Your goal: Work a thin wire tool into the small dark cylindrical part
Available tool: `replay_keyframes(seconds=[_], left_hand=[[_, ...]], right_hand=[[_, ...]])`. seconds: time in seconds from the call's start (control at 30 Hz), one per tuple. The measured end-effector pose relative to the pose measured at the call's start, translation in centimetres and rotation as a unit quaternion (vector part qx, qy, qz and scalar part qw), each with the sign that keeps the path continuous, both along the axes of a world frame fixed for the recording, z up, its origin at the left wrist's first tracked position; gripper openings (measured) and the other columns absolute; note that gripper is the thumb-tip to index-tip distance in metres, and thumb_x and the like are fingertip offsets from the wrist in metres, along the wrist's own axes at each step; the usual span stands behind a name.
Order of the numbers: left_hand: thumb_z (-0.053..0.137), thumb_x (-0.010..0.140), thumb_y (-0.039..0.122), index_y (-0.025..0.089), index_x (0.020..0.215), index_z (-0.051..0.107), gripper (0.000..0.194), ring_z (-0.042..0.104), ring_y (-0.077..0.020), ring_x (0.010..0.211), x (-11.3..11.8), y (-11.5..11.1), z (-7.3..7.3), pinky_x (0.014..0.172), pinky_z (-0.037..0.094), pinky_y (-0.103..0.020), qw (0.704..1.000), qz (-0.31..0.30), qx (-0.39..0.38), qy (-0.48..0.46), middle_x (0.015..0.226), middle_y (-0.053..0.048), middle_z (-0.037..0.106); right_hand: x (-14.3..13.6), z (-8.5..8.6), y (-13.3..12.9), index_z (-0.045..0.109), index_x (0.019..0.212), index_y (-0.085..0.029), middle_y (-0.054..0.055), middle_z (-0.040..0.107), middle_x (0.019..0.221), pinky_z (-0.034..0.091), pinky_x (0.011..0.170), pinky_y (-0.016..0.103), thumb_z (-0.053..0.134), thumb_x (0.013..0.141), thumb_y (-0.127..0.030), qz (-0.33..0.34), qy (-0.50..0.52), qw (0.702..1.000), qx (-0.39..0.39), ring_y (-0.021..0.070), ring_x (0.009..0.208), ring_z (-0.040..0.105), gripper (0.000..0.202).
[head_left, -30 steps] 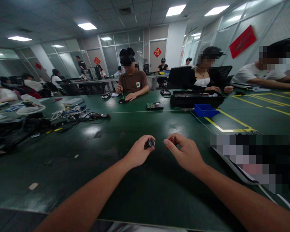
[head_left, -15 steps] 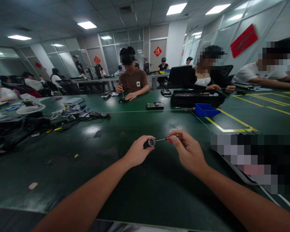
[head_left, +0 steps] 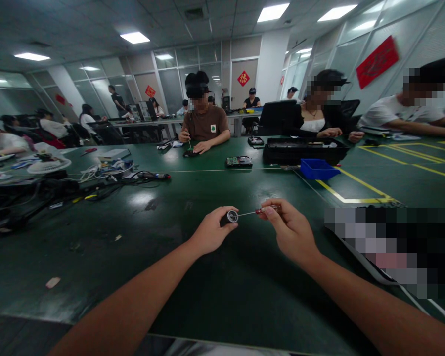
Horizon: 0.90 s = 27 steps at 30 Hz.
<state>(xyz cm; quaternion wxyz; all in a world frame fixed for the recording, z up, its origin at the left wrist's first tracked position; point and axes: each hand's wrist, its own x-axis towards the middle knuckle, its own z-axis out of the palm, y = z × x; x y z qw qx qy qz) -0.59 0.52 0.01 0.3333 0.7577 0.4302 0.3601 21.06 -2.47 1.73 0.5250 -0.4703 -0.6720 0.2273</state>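
Between the thumb and fingers of my left hand [head_left: 212, 231] is a small dark cylindrical part [head_left: 232, 216] with a silvery ring at its open end, which faces me. My right hand [head_left: 293, 228] is closed on a screwdriver [head_left: 263, 211] with a reddish, see-through handle. Its thin metal shaft points left, and the tip meets the rim of the cylindrical part; whether it reaches inside I cannot tell. Both hands are above the green table [head_left: 207, 301]. My palm and fingers hide most of the cylinder's body.
A blue bin [head_left: 319, 169] stands beside a long black tray [head_left: 306, 152]. Left of these lies a circuit-board device [head_left: 239, 161]. Tangled cables [head_left: 107, 173] cover the left side. Across the table a person in a brown shirt [head_left: 207, 123] works; more people sit at right.
My hands keep their grips on the cylindrical part and the screwdriver. The right hand has shifted very slightly right; the whole view has also moved a little.
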Motion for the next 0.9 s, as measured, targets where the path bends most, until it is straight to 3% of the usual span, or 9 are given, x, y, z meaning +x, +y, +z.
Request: replay_keyframes(seconds=[0.17, 0.33, 0.57, 0.63, 0.77, 0.9], left_hand=[[0.066, 0.085, 0.019, 0.026, 0.12, 0.062, 0.036, 0.056, -0.0211, 0.117, 0.0, 0.0, 0.0, 0.105, 0.042, -0.037, 1.0, -0.001, 0.01, 0.007, 0.123, -0.002, 0.063], [0.068, 0.085, 0.018, 0.027, 0.12, 0.063, 0.037, 0.056, -0.0215, 0.115, -0.2, 0.1, 0.0, 0.104, 0.042, -0.038, 0.999, 0.002, 0.026, 0.018, 0.12, -0.003, 0.063], [0.068, 0.085, 0.016, 0.026, 0.12, 0.064, 0.037, 0.057, -0.0219, 0.114, -0.3, 0.1, 0.1, 0.102, 0.042, -0.038, 0.999, 0.004, 0.038, 0.039, 0.117, -0.003, 0.064], [0.068, 0.084, 0.015, 0.026, 0.12, 0.064, 0.038, 0.057, -0.0214, 0.114, -0.3, 0.1, 0.1, 0.103, 0.041, -0.038, 0.998, 0.004, 0.045, 0.041, 0.117, -0.002, 0.064], [0.069, 0.084, 0.014, 0.026, 0.119, 0.064, 0.038, 0.056, -0.0208, 0.114, -0.2, 0.0, 0.2, 0.103, 0.04, -0.037, 0.998, 0.001, 0.046, 0.052, 0.118, -0.001, 0.064], [0.069, 0.083, 0.014, 0.027, 0.119, 0.064, 0.038, 0.057, -0.0206, 0.112, -0.3, 0.1, 0.2, 0.102, 0.041, -0.038, 0.998, -0.001, 0.04, 0.055, 0.117, -0.001, 0.064]], right_hand=[[-0.1, 0.9, -0.3, 0.067, 0.091, -0.022, 0.004, 0.073, 0.08, 0.049, 0.064, 0.032, 0.056, 0.093, -0.048, -0.045, -0.052, 0.998, -0.01, 0.0204, 0.072, 0.068, 0.029], [0.0, 1.5, -0.4, 0.065, 0.069, -0.022, -0.001, 0.058, 0.055, 0.036, 0.049, 0.029, 0.059, 0.089, -0.055, -0.092, -0.117, 0.989, -0.01, 0.015, 0.049, 0.053, 0.039], [-0.1, 1.4, -0.4, 0.065, 0.1, -0.02, 0.004, 0.073, 0.088, 0.048, 0.068, 0.03, 0.054, 0.093, -0.034, -0.013, -0.108, 0.994, 0.013, 0.0199, 0.079, 0.068, 0.019], [-0.1, 1.5, -0.4, 0.065, 0.097, -0.021, 0.003, 0.072, 0.083, 0.048, 0.068, 0.031, 0.051, 0.093, -0.033, -0.003, -0.114, 0.993, 0.004, 0.0196, 0.076, 0.068, 0.019], [-0.1, 1.5, -0.2, 0.068, 0.087, -0.022, 0.0, 0.063, 0.063, 0.04, 0.055, 0.03, 0.043, 0.098, -0.045, -0.03, -0.137, 0.989, -0.04, 0.0178, 0.057, 0.06, 0.037], [-0.1, 1.1, -0.1, 0.066, 0.104, -0.022, 0.001, 0.067, 0.074, 0.04, 0.056, 0.03, 0.044, 0.098, -0.041, -0.017, -0.134, 0.99, -0.044, 0.0176, 0.061, 0.06, 0.03]])
